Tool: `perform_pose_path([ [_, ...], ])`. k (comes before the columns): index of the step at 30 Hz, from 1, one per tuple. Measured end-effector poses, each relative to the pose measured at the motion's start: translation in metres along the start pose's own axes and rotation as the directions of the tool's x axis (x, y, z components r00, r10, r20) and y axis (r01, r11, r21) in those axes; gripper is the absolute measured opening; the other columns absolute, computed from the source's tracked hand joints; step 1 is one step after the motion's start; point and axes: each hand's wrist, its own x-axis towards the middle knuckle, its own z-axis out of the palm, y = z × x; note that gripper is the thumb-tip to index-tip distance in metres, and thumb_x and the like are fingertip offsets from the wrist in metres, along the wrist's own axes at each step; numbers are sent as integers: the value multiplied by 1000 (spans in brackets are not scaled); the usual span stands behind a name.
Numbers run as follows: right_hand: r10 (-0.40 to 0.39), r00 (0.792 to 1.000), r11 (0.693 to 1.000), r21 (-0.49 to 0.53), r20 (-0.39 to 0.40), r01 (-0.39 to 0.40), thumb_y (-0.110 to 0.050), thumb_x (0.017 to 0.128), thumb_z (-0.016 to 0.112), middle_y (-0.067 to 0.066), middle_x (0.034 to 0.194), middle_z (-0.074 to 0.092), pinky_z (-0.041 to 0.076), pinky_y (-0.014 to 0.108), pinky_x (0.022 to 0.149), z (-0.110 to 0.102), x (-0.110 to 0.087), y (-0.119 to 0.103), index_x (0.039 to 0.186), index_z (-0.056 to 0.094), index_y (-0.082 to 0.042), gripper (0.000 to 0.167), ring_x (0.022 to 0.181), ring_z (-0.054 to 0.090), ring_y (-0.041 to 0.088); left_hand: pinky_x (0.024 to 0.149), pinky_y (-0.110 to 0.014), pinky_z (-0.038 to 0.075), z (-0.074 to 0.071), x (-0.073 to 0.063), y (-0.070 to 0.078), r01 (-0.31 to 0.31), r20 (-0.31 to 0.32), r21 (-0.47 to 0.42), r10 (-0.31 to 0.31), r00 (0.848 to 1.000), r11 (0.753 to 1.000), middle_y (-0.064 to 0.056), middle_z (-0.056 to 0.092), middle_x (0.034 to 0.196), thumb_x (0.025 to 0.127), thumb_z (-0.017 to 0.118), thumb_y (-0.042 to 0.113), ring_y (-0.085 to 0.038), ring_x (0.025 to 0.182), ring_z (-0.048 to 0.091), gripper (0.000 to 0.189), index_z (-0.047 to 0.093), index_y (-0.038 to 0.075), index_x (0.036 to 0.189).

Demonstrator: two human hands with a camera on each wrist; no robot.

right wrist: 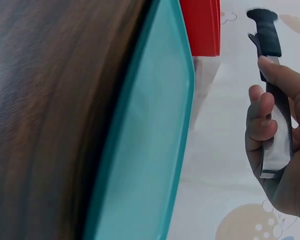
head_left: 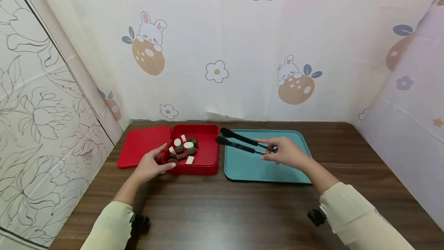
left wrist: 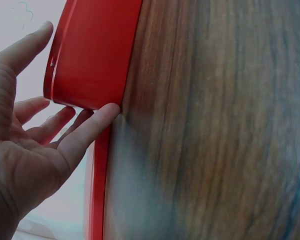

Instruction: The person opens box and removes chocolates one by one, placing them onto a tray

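Note:
In the head view a red box point(head_left: 204, 169) holds several small brown and white chocolates point(head_left: 188, 146), gathered toward its left side. My left hand point(head_left: 151, 164) touches this box at its front left corner, fingers on the left side and thumb along the front; the left wrist view shows the left hand point(left wrist: 37, 145) with its fingers fairly straight against the red wall point(left wrist: 92, 55). My right hand point(head_left: 285, 152) holds black-tipped metal tongs point(head_left: 239, 142) above the blue tray point(head_left: 263, 171). Their two tips stand apart, pointing left toward the box's right edge.
A flat red lid point(head_left: 142, 142) lies on the wooden table point(head_left: 208, 211) left of the box. The blue tray sits close to the right of the box. Behind the table hangs a printed curtain point(head_left: 243, 49).

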Motion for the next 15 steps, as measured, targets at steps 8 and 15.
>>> perform_pose_path([
  [8,11,991,1000,-25,131,-8,-20,86,76,-1,75,62,47,35,49,5,22,-20,138,58,-18,55,55,58,34,66,-32,58,5,3,3,64,-11,26,-64,998,998,-24,46,139,79,82,36,-22,70,66,89,36,13,152],
  [15,3,976,997,-71,219,13,-16,86,77,0,72,64,48,34,49,12,46,-34,136,61,-19,52,53,58,32,66,-33,59,3,3,0,83,-19,-20,-83,996,996,-25,49,132,78,83,32,-24,69,67,88,38,12,151],
])
